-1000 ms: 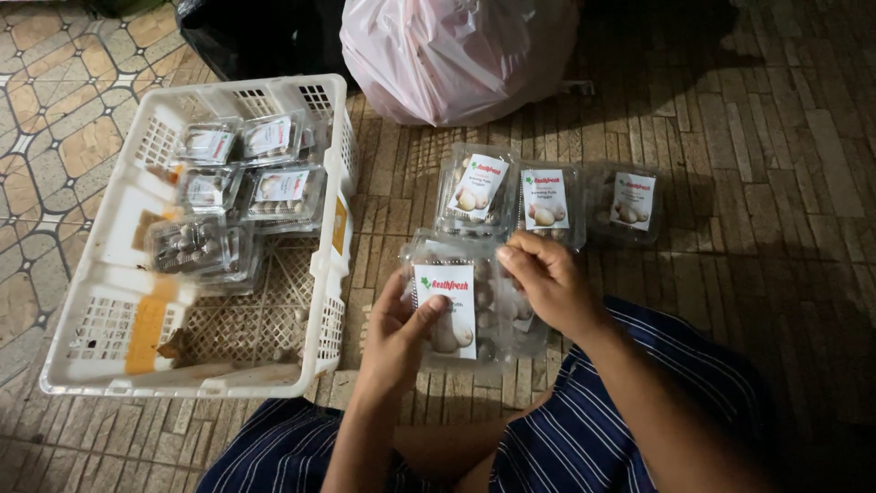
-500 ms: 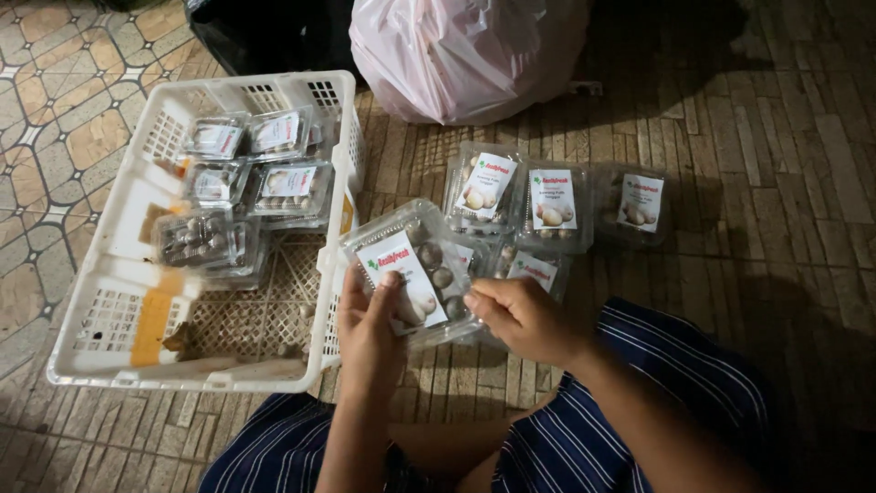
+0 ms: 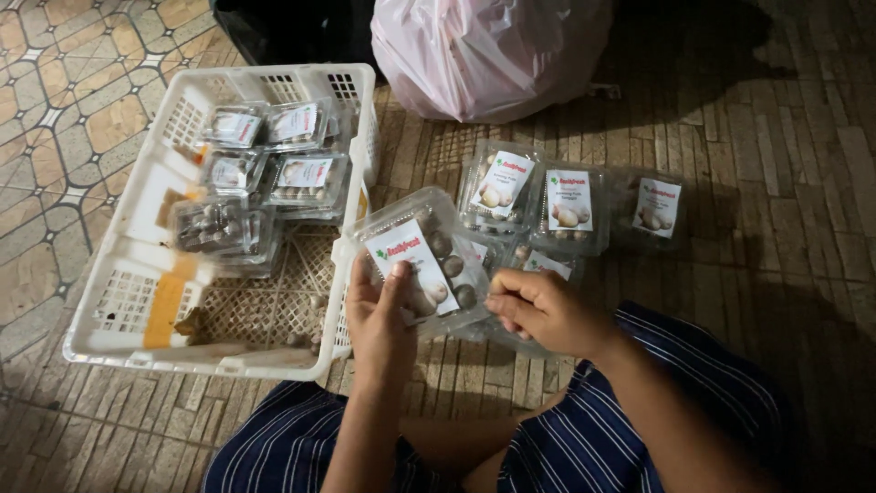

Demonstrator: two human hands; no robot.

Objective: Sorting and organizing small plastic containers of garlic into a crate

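Note:
My left hand (image 3: 381,321) grips a clear plastic clamshell box (image 3: 422,263) of small round mushrooms with a white label on its lid, lifted and tilted toward the white plastic crate (image 3: 119,338). My right hand (image 3: 540,309) curls against the box's right edge and touches it. Another labelled box (image 3: 540,265) lies partly hidden under my right hand. Inside the crate, several similar boxes (image 3: 274,169) lie stacked at the far end.
Three labelled boxes (image 3: 570,208) sit in a row on the brick floor beyond my hands. A pink plastic bag (image 3: 484,50) bulges behind them. Patterned tiles (image 3: 55,110) lie left of the crate. My striped trouser legs (image 3: 602,429) fill the bottom.
The box has been lifted off the floor and carried left toward the crate's rim. My right hand has followed it and now rests at its right edge.

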